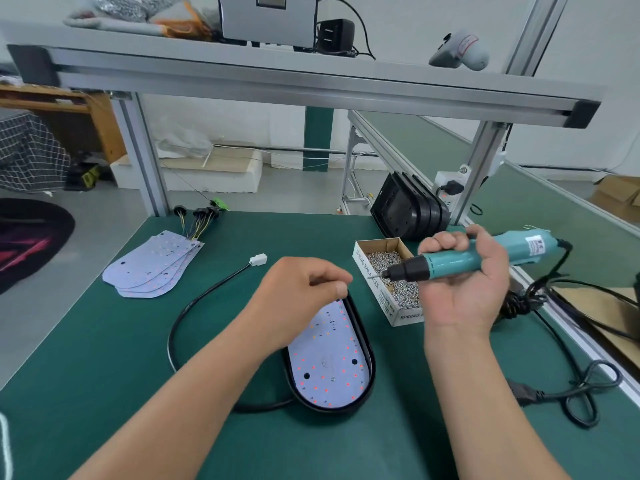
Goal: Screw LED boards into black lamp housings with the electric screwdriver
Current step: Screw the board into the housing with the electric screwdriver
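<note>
A black oval lamp housing (367, 344) lies on the green mat in front of me, with a white LED board (329, 362) seated inside it. My left hand (298, 299) rests on the far end of the housing, fingers curled over the board's top edge. My right hand (464, 282) grips the teal electric screwdriver (460, 259), held nearly level, its tip pointing left over the cardboard screw box (381, 271) full of small silver screws. A black cable (187, 313) with a white connector (258, 260) loops out from the housing to the left.
A stack of spare LED boards (152, 268) lies at the back left, with wire harnesses (199, 220) behind it. Spare black housings (408, 209) lean at the back right by the aluminium frame post (479, 168). The screwdriver's cord (571, 386) coils at the right edge.
</note>
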`<action>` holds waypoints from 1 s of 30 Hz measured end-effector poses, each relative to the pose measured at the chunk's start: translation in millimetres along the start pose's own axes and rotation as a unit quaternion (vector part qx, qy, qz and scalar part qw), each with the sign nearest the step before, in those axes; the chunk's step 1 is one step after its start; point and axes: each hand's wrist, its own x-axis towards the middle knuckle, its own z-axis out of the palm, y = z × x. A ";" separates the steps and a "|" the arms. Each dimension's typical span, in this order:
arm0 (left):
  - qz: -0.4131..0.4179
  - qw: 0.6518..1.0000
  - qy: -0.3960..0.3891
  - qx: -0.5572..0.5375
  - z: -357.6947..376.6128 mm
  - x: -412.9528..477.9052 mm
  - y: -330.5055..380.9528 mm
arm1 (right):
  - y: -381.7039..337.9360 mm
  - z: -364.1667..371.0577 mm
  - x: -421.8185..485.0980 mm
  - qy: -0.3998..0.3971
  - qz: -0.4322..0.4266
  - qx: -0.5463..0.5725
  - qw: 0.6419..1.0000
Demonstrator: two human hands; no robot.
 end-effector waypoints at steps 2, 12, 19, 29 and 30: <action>-0.005 1.000 -0.003 -0.025 -8.0 -13.1 -8.3 | 11.2 3.4 -8.7 -0.027 0.021 -0.024 0.999; -0.004 0.999 0.052 -0.005 -9.2 -33.1 -28.6 | 31.1 10.0 -27.8 -0.086 0.063 -0.060 0.993; 0.016 0.997 0.068 -0.008 -6.1 -32.8 -31.9 | 36.3 12.9 -34.3 -0.108 0.070 -0.070 0.989; 0.039 0.997 0.059 -0.007 -3.7 -32.3 -34.8 | 34.0 9.3 -29.1 -0.102 0.065 -0.075 0.990; 0.040 0.997 0.059 -0.005 -3.8 -32.2 -35.1 | 33.9 8.9 -29.0 -0.102 0.065 -0.075 0.990</action>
